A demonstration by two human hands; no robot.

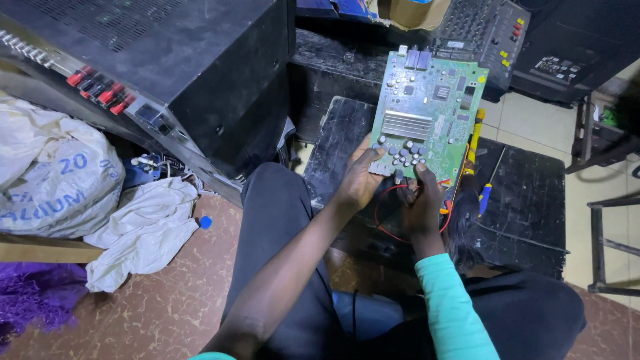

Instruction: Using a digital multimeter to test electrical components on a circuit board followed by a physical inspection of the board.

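Black amplifier case (200, 73) upper left, white sacks (57, 180) beside it, mixing console (483, 30) behind

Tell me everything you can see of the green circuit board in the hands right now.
The green circuit board is a flat rectangular panel, held tilted up over a dark scuffed table. It carries a ribbed silver heat sink, a cluster of small round grey capacitors near its lower edge, dark chips, and connectors along the top edge. The left hand grips its lower left corner; the right hand touches its lower edge. Red wire loops just below it.
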